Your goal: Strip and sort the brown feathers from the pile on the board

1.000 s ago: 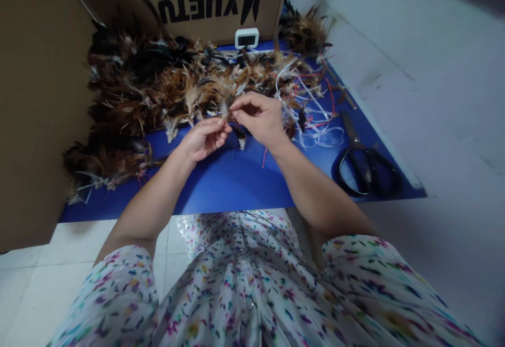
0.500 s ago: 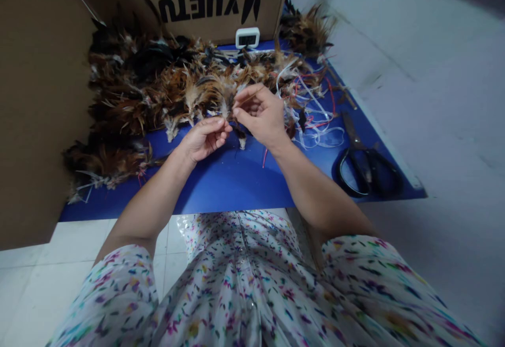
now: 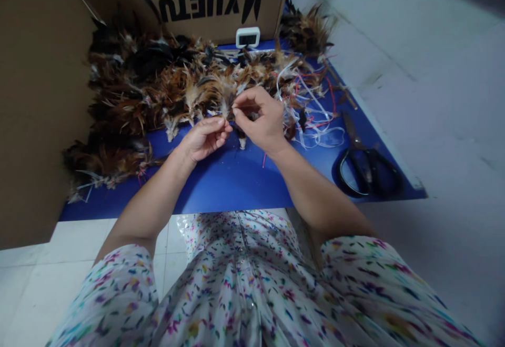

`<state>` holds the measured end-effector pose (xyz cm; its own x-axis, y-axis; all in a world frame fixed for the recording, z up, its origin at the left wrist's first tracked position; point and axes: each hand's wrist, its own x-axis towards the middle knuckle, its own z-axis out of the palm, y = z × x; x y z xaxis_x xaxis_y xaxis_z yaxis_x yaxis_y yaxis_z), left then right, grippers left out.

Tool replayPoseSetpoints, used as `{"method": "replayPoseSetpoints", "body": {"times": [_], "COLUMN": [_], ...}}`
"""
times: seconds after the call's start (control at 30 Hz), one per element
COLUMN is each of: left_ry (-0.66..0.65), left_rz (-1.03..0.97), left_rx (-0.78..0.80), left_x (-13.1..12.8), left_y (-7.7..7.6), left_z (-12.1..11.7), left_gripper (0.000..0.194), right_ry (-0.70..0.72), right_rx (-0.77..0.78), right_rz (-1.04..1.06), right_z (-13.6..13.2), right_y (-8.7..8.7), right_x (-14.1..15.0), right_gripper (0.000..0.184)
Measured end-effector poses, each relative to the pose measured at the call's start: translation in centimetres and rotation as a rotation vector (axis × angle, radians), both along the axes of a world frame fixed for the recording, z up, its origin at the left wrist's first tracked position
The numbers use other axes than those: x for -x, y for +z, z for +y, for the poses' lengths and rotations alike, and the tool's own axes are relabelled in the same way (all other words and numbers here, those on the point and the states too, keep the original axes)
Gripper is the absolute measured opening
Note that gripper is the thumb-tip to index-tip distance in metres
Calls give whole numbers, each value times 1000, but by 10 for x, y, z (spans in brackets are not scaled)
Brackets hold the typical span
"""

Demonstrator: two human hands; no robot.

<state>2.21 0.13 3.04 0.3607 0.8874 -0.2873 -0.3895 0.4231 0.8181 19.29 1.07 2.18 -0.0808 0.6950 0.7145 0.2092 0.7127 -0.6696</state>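
So the right hand's (image 3: 260,118) fingers have closed up compared with half a second ago, when they were spread a bit wider; the left hand (image 3: 207,139) looks basically parked. The left has thumb and finger pinched on the pale base of a feather tuft (image 3: 224,106), right in front of the big feather pile (image 3: 169,86). The right's fingertips are bunched just beside it, and honestly I can't tell if they've got a feather or strand between them. My worry: that left pinch is tiny, so if it loosens, the tuft could splay or drop back into the pile. Loose strands (image 3: 323,137) could snag too, being so tangled. Texture-wise, the feathers are wispy, curved, brown to black with fluffy pale ends; the strands are thin, looping, white and red. The scissors (image 3: 366,170) have fat rounded black handles, lying on a smooth blue tabletop (image 3: 236,186).
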Motion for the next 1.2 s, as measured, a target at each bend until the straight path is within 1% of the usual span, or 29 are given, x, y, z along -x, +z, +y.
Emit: {"method": "replayPoseSetpoints", "body": {"times": [0.3, 0.4, 0.5, 0.67, 0.73, 0.93, 1.07, 1.2], "left_ry": [-1, -9, -1, 18, 18, 64, 55, 39], "left_rz": [-5, 0, 15, 11, 1, 5, -12, -10], "left_rx": [-4, -4, -1, -1, -7, 18, 25, 16], "left_x": [0, -1, -1, -1, -1, -1, -1, -1], "left_y": [1, 2, 2, 2, 3, 7, 8, 6], "left_z": [0, 0, -1, -1, -1, -2, -2, -2], "left_gripper": [18, 17, 17, 18, 19, 12, 11, 12], "right_ry": [-27, -12, 13, 20, 14, -8, -18, -47], "right_rx": [-31, -56, -25, 19, 19, 7, 4, -31], "right_rz": [-80, -90, -85, 8, 36, 34, 5, -26], "right_z": [-3, -4, -4, 2, 4, 3, 0, -1], "right_y": [1, 2, 2, -1, -1, 4, 5, 5], "right_x": [-1, -1, 0, -1, -3, -4, -3, -3], "right_gripper": [6, 5, 2, 15, 16, 12, 8, 4]}}
